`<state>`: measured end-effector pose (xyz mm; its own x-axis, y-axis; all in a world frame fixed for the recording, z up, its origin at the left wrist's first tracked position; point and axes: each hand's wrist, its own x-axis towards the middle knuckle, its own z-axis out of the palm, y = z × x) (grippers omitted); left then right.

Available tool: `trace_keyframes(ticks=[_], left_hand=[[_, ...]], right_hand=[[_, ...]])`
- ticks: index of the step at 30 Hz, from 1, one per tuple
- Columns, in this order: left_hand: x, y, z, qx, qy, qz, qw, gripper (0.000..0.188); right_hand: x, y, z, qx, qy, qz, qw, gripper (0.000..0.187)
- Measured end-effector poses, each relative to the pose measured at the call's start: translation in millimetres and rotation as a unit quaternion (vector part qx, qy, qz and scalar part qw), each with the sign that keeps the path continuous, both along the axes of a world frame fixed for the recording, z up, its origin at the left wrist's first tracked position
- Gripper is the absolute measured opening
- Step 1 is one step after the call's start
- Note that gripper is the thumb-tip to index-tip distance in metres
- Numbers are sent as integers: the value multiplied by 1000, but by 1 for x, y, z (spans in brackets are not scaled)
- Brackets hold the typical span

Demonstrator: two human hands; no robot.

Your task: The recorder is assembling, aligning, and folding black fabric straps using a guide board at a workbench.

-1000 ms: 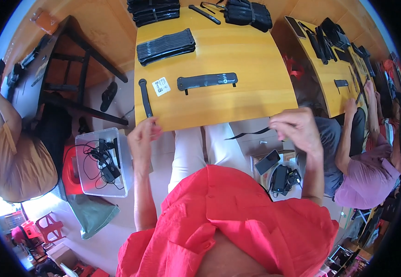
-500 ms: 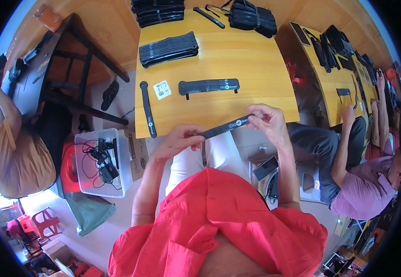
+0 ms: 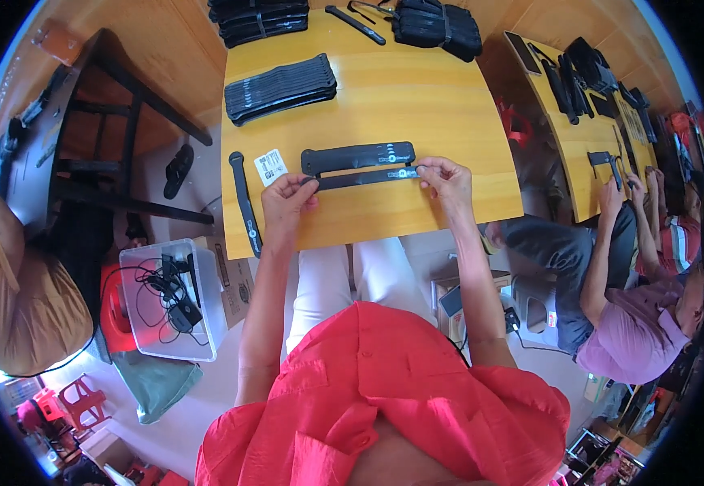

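Note:
A narrow black strap (image 3: 360,179) is stretched level between my two hands, over the near part of the yellow table (image 3: 449,105). My left hand (image 3: 289,201) pinches its left end, and my right hand (image 3: 447,182) pinches the right end, beside a pale printed mark. Just beyond it lies a wider flat black strap stack (image 3: 352,155), its near edge close to the held strap. Left of my left hand are a white label sheet (image 3: 269,167) and a single black strap (image 3: 245,202) with a rounded, holed end.
Farther back sit a fanned pile of black straps (image 3: 280,87), a tied bundle (image 3: 259,23) and another bundle (image 3: 437,31). A clear bin of cables (image 3: 172,300) stands on the floor at left. Other people work at the right-hand table (image 3: 566,154) and at the left.
Both hands have moved forward over the table, carrying the strap from near the front edge to beside the wider strap stack. The strap now lies more level.

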<state>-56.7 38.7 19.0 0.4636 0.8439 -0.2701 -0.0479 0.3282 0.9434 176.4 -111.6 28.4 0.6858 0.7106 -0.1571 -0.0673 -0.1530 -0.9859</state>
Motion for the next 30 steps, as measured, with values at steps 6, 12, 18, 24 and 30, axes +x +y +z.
trace_keyframes(ticks=[6, 12, 18, 24, 30], left_hand=[[5, 9, 5, -55, 4, 23, 998, 15], [10, 11, -21, 66, 67, 35, 995, 12], [14, 13, -39, 212, 126, 84, 966, 12], [19, 5, -34, 175, 109, 107, 973, 10], [21, 2, -26, 137, 116, 106, 978, 9]], right_hand=[[5, 8, -14, 38, 46, -20, 998, 14], [10, 13, -25, 55, 46, -32, 997, 9], [7, 20, -29, 44, 3, -50, 998, 7], [12, 20, -39, 53, 29, -56, 997, 8], [12, 19, -49, 98, 40, -64, 992, 11]])
